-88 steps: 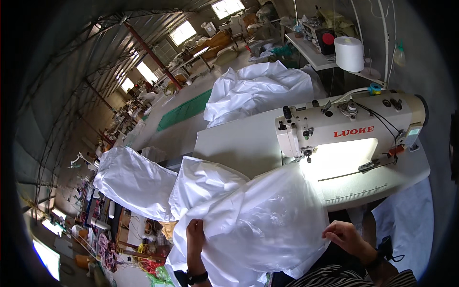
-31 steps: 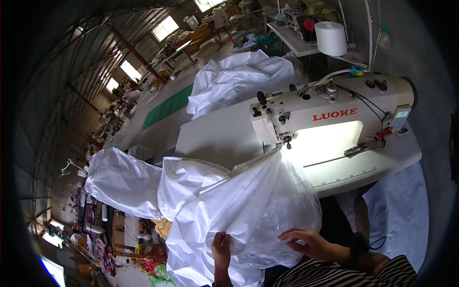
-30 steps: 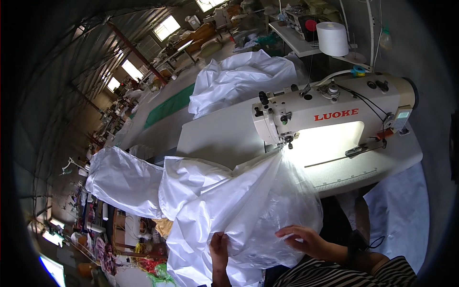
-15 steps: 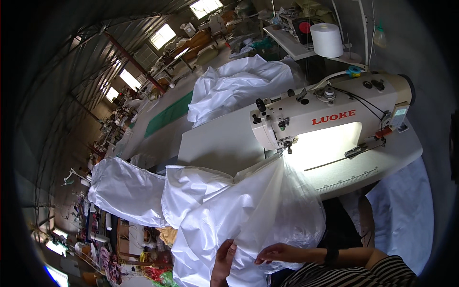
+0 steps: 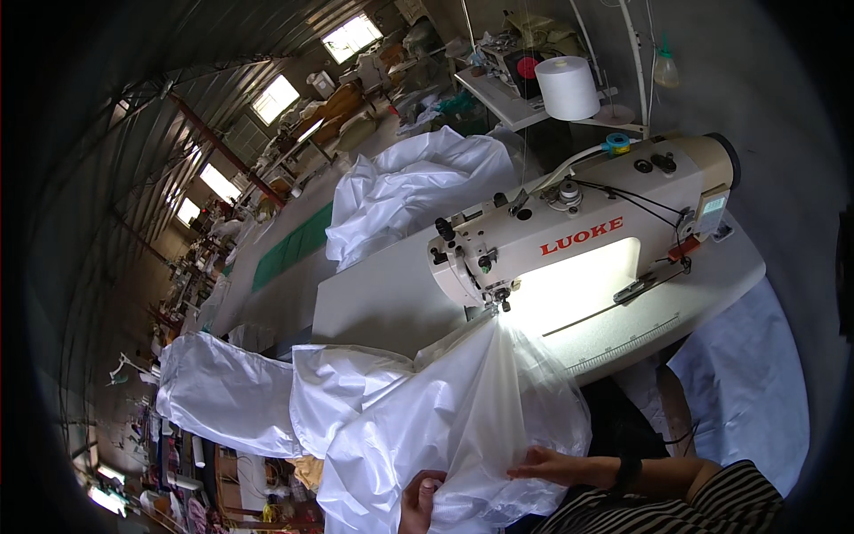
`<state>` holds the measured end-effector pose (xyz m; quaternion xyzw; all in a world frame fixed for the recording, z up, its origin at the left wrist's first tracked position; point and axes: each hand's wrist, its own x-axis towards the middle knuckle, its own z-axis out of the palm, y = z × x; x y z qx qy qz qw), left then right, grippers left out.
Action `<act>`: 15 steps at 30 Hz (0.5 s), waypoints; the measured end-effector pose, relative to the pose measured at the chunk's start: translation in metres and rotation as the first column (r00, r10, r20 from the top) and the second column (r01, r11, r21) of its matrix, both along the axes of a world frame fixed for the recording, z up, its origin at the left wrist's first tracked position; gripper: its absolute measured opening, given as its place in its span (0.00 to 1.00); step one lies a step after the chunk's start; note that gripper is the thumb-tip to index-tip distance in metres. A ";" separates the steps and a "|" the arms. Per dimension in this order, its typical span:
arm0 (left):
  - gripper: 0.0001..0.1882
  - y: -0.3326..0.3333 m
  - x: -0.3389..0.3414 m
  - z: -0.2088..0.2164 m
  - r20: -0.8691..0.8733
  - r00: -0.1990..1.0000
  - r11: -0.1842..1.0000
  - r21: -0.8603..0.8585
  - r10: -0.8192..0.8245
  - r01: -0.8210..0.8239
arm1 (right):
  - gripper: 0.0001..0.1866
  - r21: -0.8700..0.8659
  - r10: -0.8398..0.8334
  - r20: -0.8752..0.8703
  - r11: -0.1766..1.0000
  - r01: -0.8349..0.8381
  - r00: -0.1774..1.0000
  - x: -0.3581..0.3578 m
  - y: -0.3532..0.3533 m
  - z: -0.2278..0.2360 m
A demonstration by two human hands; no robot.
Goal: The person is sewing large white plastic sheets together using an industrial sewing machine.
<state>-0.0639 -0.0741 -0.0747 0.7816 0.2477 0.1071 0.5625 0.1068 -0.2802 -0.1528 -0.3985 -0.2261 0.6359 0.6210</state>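
Glossy white fabric [image 5: 382, 436] hangs in folds over the near edge of the sewing machine table. A thin translucent layer [image 5: 485, 405] lies along its right side, and the upper end runs up under the needle area of a white sewing machine [image 5: 578, 227]. My left hand [image 5: 420, 500] is at the bottom of the picture, thumb up and fingers curled on the white fabric. To its right, my right hand [image 5: 544, 465] reaches in with a dark wristband, fingertips pinched together on the translucent layer.
A lit lamp area brightens the machine bed [image 5: 614, 334]. A white thread cone [image 5: 567, 89] stands behind the machine. More white fabric [image 5: 418, 182] is heaped at the table's far side, near a green strip [image 5: 294, 246]. Pale cloth [image 5: 743, 392] hangs at the right.
My right hand has moved right and slightly up, its fingers closing on the translucent layer. My left hand has dropped lower. The whole view has shifted, with the machine appearing further left and lower.
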 end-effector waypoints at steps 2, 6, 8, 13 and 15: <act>0.09 0.006 -0.001 -0.014 -0.190 0.981 0.967 0.241 -0.037 0.083 | 0.39 0.034 0.103 -0.087 0.994 -0.100 0.991 -0.009 -0.023 0.008; 0.10 0.018 0.003 -0.047 -0.372 0.918 0.665 0.652 -0.139 0.365 | 0.32 -0.061 0.145 0.143 0.989 -0.137 0.979 -0.021 -0.065 -0.007; 0.09 -0.005 0.022 -0.025 -0.186 0.983 0.593 0.791 -0.003 0.152 | 0.27 -0.152 0.178 0.432 0.981 -0.123 0.884 -0.015 -0.071 0.019; 0.17 -0.096 0.073 0.035 -0.103 0.960 0.956 0.108 -0.262 0.273 | 0.12 0.381 -0.407 0.868 0.913 0.145 0.285 -0.021 -0.067 0.045; 0.24 -0.099 0.076 0.008 -0.106 0.941 0.940 0.089 -0.320 0.330 | 0.12 0.355 -0.382 0.875 0.924 0.143 0.297 -0.021 -0.067 0.057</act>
